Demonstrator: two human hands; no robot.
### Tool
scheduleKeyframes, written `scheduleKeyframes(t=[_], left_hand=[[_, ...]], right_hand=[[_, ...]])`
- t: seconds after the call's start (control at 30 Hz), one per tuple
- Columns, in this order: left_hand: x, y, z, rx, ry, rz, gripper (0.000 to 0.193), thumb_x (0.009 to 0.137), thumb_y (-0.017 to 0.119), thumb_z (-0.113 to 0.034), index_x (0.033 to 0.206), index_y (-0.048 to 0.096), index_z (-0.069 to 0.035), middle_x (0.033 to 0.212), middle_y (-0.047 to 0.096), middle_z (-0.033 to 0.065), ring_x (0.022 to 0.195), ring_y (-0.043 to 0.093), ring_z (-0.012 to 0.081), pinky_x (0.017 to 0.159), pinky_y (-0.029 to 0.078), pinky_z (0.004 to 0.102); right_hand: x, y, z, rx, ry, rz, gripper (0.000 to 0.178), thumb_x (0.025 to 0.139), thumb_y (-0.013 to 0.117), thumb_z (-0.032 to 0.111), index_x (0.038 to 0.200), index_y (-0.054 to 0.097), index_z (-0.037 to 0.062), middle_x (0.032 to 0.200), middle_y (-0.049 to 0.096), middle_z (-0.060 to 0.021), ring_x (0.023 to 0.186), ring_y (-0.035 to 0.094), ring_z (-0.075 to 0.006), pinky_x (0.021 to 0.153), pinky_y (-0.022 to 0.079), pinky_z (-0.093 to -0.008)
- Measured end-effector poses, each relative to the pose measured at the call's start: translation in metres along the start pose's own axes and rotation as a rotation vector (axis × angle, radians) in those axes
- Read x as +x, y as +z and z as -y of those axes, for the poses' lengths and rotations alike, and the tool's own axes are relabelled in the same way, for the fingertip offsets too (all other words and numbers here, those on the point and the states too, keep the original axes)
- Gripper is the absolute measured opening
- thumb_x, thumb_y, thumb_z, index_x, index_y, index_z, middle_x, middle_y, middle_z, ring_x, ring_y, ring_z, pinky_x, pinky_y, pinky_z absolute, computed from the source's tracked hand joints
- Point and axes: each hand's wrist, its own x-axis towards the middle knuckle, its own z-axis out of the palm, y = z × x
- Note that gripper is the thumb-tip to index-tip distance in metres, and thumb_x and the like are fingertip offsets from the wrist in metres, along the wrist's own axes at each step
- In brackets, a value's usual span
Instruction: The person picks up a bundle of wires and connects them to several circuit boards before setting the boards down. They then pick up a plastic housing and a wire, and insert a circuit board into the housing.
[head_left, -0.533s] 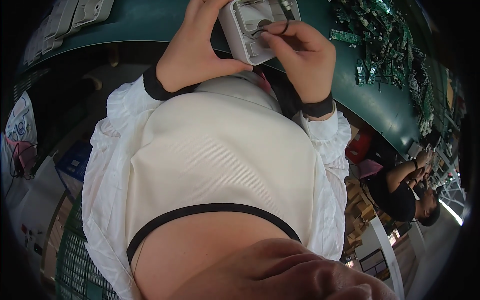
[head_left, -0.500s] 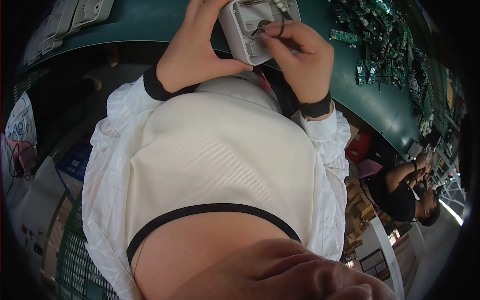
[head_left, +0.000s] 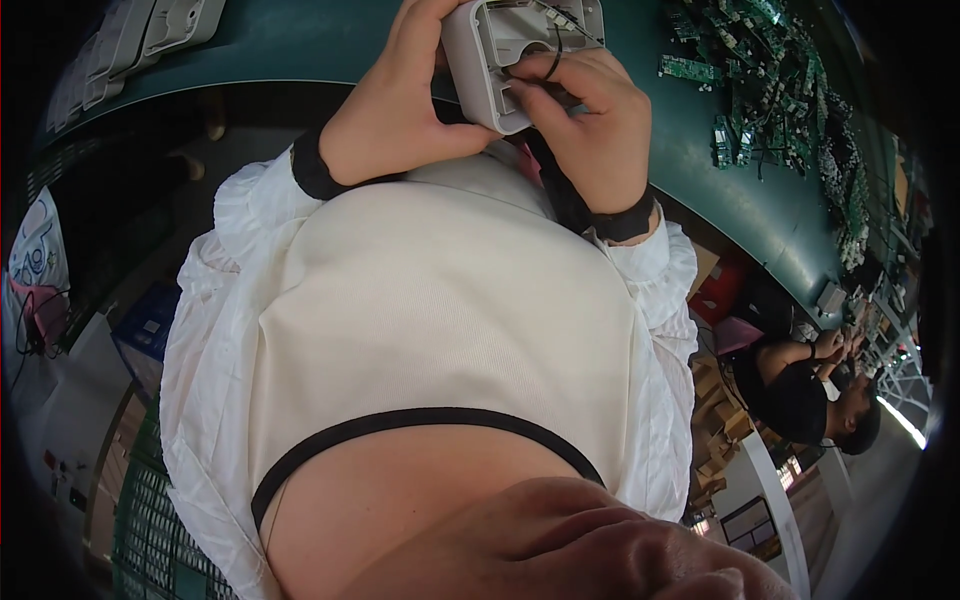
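At the top of the view, a light grey plastic housing [head_left: 470,75] is tilted with its hollow inside facing up. My left hand [head_left: 392,118] is closed around its left side, the thumb lying along the lower edge. The thumb and fingers of my right hand [head_left: 600,125] are pinched together inside the lower part of the housing. A black cable [head_left: 557,48] loops over those fingers, and its end seems to sit in the pinch, though the fingertips hide it. Near the housing's upper rim a pale connector shows, partly cut off by the frame.
Green circuit boards [head_left: 770,85] lie heaped on the green table [head_left: 690,185] to the right. More grey housings [head_left: 130,45] stand at the far left. Another person [head_left: 800,390] works farther along on the right. A blue crate [head_left: 148,325] is below the table at left.
My right fingertips have moved deeper into the housing, bringing the black cable with them. The housing has shifted slightly right in my left hand's grip.
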Motion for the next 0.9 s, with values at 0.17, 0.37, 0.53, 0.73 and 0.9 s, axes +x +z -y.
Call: scheduleKeyframes(t=[0.17, 0.37, 0.53, 0.73, 0.9], left_hand=[[0.014, -0.007, 0.024, -0.068, 0.167, 0.139, 0.103, 0.071, 0.083, -0.001, 0.154, 0.023, -0.004, 0.142, 0.039, 0.0138, 0.132, 0.05, 0.0236, 0.106, 0.049, 0.0371], [0.025, -0.009, 0.043, -0.025, 0.733, 0.175, 0.102, 0.07, 0.083, -0.001, 0.154, 0.025, -0.004, 0.143, 0.039, 0.0128, 0.125, 0.054, 0.0226, 0.101, 0.052, 0.0353], [0.024, -0.012, 0.043, 0.024, 0.761, 0.125, 0.102, 0.07, 0.083, -0.003, 0.154, 0.026, -0.004, 0.143, 0.039, 0.0131, 0.122, 0.055, 0.0225, 0.099, 0.052, 0.0343], [0.011, -0.014, -0.017, 0.005, -0.01, 0.144, 0.102, 0.07, 0.084, -0.004, 0.154, 0.026, -0.003, 0.142, 0.04, 0.0154, 0.124, 0.054, 0.0232, 0.1, 0.051, 0.0349], [0.026, -0.02, 0.045, 0.176, 0.801, 0.059, 0.101, 0.07, 0.084, -0.004, 0.153, 0.027, -0.003, 0.14, 0.042, 0.0154, 0.125, 0.054, 0.0237, 0.105, 0.048, 0.0362]], right_hand=[[0.004, -0.018, 0.012, 0.08, 0.211, 0.017, 0.015, 0.087, 0.08, 0.006, 0.101, 0.076, 0.0031, 0.088, 0.074, -0.0089, 0.077, 0.068, -0.0152, 0.07, 0.052, -0.0259], [0.023, -0.039, 0.006, -0.146, 0.129, 0.065, 0.036, 0.103, 0.062, 0.04, 0.125, 0.069, 0.0124, 0.114, 0.072, -0.0044, 0.078, 0.058, -0.024, 0.07, 0.048, -0.039], [0.025, -0.035, -0.008, -0.271, -0.086, 0.038, 0.041, 0.101, 0.064, 0.041, 0.133, 0.065, 0.0152, 0.117, 0.071, -0.0093, 0.086, 0.062, -0.0268, 0.072, 0.049, -0.0452], [0.01, -0.044, -0.005, -0.004, 0.171, 0.035, 0.033, 0.086, 0.081, 0.005, 0.117, 0.071, 0.0033, 0.093, 0.073, -0.0077, 0.086, 0.068, -0.0152, 0.076, 0.053, -0.0268], [0.008, -0.043, 0.009, 0.098, 0.111, 0.027, 0.034, 0.083, 0.081, 0.001, 0.115, 0.071, 0.0027, 0.098, 0.072, -0.0112, 0.089, 0.07, -0.0195, 0.079, 0.053, -0.0282]])
